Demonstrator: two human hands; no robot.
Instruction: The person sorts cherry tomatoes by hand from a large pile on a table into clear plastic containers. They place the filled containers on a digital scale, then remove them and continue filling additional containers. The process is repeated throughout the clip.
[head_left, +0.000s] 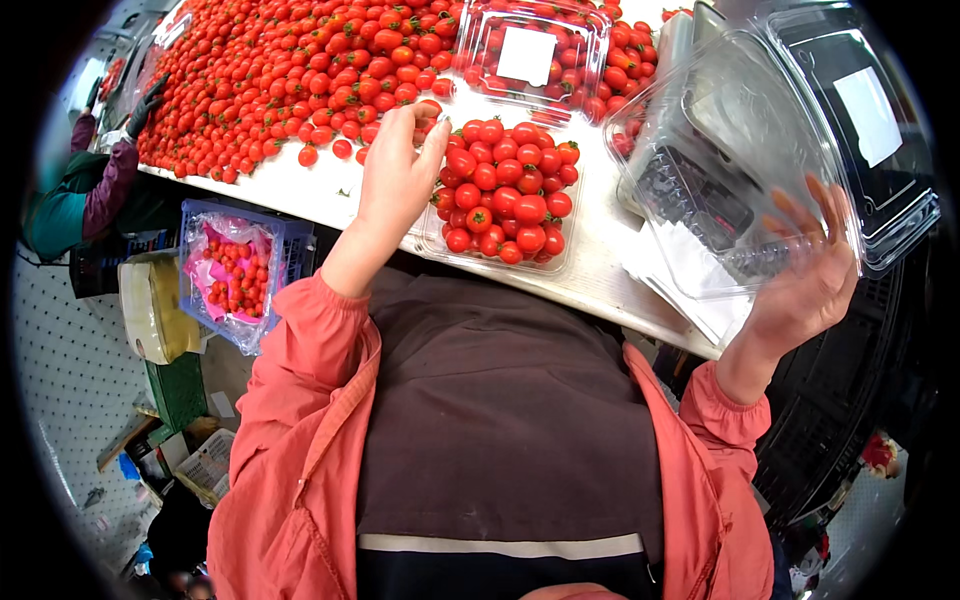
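A clear plastic container (501, 259) heaped with red cherry tomatoes (504, 191) sits at the near edge of the white table. Just left of it is my left hand (397, 161), thumb and index finger curved beside some tomatoes. Whether those fingers hold one cannot be told. My right hand (806, 300) grips the edge of an empty clear plastic container (757, 157), with some fingers visible through the plastic. That container is tilted above the table's right end, over a stack of white paper (694, 281) and a grey device (694, 191), probably a scale.
Loose cherry tomatoes (262, 82) cover the table's far left. A lidded clamshell (536, 60) with a blank-looking label stands behind the filled container. More clear clamshells (870, 112) are at right. A blue crate (225, 322) with tomatoes is below left; a gloved person (97, 180) works beyond it.
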